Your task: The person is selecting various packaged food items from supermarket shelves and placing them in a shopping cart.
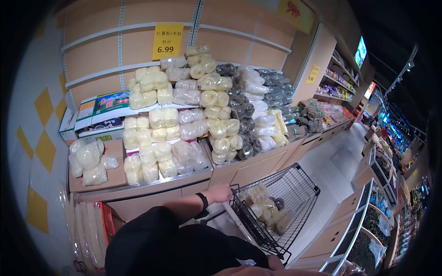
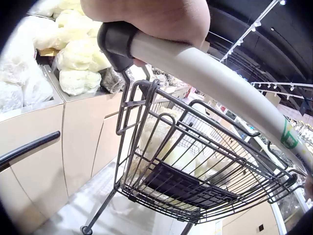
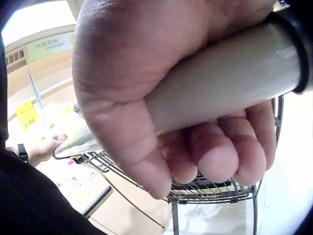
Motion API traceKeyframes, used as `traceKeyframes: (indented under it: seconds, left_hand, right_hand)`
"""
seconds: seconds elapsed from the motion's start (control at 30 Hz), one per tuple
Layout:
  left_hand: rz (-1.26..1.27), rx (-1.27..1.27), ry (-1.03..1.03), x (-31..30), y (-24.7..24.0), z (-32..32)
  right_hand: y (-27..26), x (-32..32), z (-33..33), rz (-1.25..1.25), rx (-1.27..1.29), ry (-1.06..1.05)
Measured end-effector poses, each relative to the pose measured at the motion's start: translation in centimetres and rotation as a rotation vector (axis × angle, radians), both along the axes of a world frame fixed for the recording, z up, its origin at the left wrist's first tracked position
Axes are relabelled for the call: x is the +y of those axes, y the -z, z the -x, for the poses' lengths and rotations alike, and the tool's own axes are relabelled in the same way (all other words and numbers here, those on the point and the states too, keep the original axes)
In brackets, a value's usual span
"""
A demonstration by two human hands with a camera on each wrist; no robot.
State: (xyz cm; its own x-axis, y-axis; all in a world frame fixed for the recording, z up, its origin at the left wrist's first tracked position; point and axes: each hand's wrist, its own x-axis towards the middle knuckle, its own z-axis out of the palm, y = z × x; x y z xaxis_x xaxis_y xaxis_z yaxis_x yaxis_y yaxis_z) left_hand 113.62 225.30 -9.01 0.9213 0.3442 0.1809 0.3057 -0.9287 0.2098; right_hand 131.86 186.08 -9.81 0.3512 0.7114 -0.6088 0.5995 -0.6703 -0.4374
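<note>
Fingers [image 3: 217, 159] first: how do they lie?

— Those of the right hand [image 3: 129, 93] are curled round the handle [image 3: 225, 73], tips side by side beneath it. The left hand [image 1: 220, 193] grips near the handle's other end; its fingers are mostly hidden, so I can't tell how they're spaced.

— What could go wrong there?

— Pinched knuckles, I'd say. The left hand looks near the counter [image 1: 258, 168], though the gap is hard to judge. An uneven push, harder from the right, could swing that end in.

— And the cart [image 2: 188, 188]?

— It stands between the counter and the stall [image 1: 340, 223] opposite. Turned too sharply, it could clip either one.

— Where are the bags [image 1: 264, 209]?

— Inside the cart, in a loose heap toward the handle end. A sudden stop could send them sliding, as nothing appears to brace them.

— Anything farther out?

— Stacks [image 1: 216, 83] on the counter, piled high and reaching its front edge. A hard knock might tip the upper ones off.
</note>
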Motion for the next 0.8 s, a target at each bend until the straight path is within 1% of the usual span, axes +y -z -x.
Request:
traceKeyframes:
  seconds: [0.03,0.13,0.3,0.37,0.43,0.5,0.57,0.6,0.63,0.67,0.7,0.73,0.77,0.8]
  left_hand:
    - [-0.016,0.050,-0.045,0.1,-0.1,-0.8]
    - [-0.017,0.050,-0.065,1.2,-0.3,-2.9]
    - [-0.026,0.051,-0.045,3.9,0.1,-6.1]
    - [-0.018,0.047,-0.038,4.5,-0.4,-7.0]
    - [0.012,0.094,-0.044,5.1,-0.9,-8.0]
    - [0.014,0.056,-0.015,6.0,-0.5,-9.0]
    - [0.024,0.009,0.007,6.9,-0.1,-10.0]
    - [0.037,0.053,-0.003,7.3,0.1,-10.5]
    - [0.048,0.094,-0.017,7.8,0.2,-11.0]
    - [0.049,0.085,-0.023,8.3,0.5,-11.5]
    - [0.070,0.043,0.032,8.7,0.8,-11.8]
    - [0.090,0.002,0.084,9.2,0.9,-12.1]
    - [0.071,0.035,0.127,9.5,0.4,-12.3]
    - [0.074,0.030,0.111,9.9,0.5,-12.7]
  right_hand:
    - [0.4,0.5,-0.9,0.001,-0.025,-0.002]
    - [0.5,2.0,-2.5,0.019,-0.055,-0.001]
    - [0.0,4.2,-4.7,0.091,-0.047,0.105]
    - [0.8,4.8,-5.7,0.109,-0.075,0.122]
    - [1.5,5.2,-6.3,0.130,-0.101,0.145]
    - [2.0,5.5,-6.6,0.058,-0.294,0.106]
    - [3.1,5.7,-7.7,0.070,-0.283,0.132]
    - [4.1,5.8,-8.6,0.074,-0.271,0.147]
    - [6.5,5.2,-10.0,0.042,-0.301,0.142]
    - [4.8,6.7,-9.6,0.004,-0.332,0.133]
    - [2.6,6.6,-8.5,-0.010,-0.224,0.106]
    - [2.4,6.7,-8.8,-0.042,-0.215,0.097]
    - [3.7,6.3,-9.6,-0.043,-0.183,0.089]
    - [4.6,6.4,-10.4,-0.044,-0.152,0.079]
